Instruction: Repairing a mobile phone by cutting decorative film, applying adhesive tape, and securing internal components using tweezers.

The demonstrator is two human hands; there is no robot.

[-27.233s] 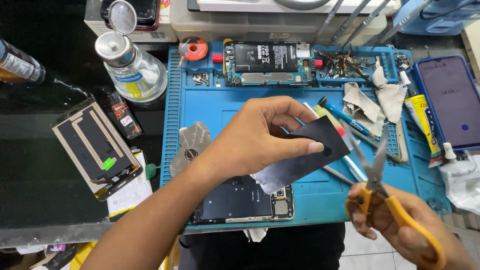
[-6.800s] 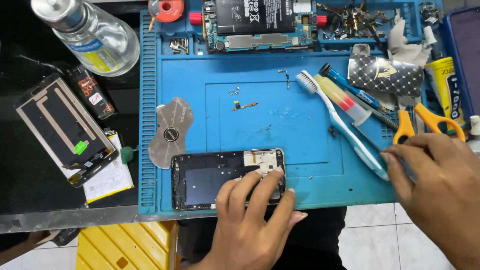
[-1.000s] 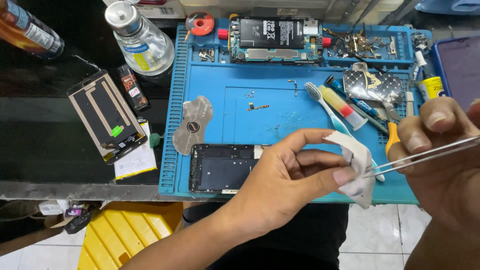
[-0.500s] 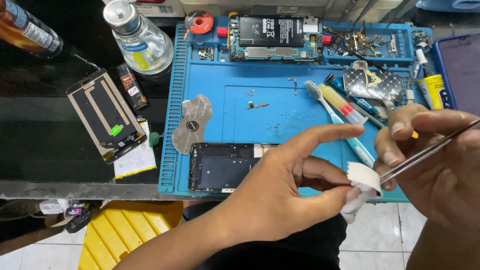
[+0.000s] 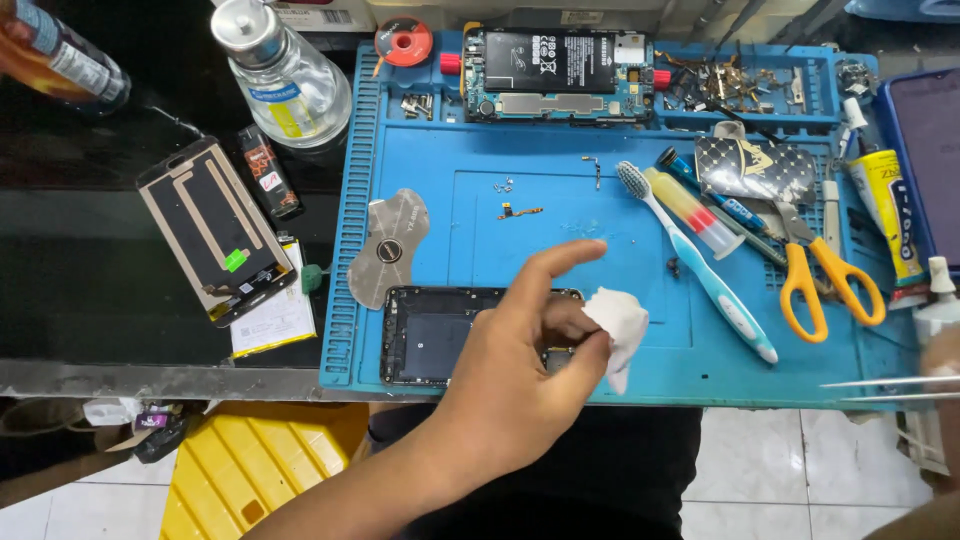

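1. On the blue work mat [image 5: 640,240] that covers the counter, an opened phone frame [image 5: 440,335] lies at the near edge with its insides showing; its back is off.
2. The left hand [image 5: 520,370] pinches a small white wad [image 5: 618,325] between thumb and bent fingers, forefinger stretched out, right over the frame's right end. Whether the wad touches the frame cannot be told.
3. The right hand [image 5: 945,385] shows only at the picture's right edge, closed on thin metal tweezers [image 5: 885,390] whose tips point left, well apart from the wad.
4. Judging by this, the frame is stripped and being wiped; cleaning looks under way, not finished.
5. Left undone, as far as can be seen: the circuit board with battery [image 5: 560,75] sits apart at the mat's far edge, and a display panel [image 5: 215,230] lies on the dark counter to the left, neither fitted.
6. Orange-handled scissors [image 5: 825,280], a toothbrush [image 5: 695,260] and a glue tube [image 5: 890,225] lie unused at the right.
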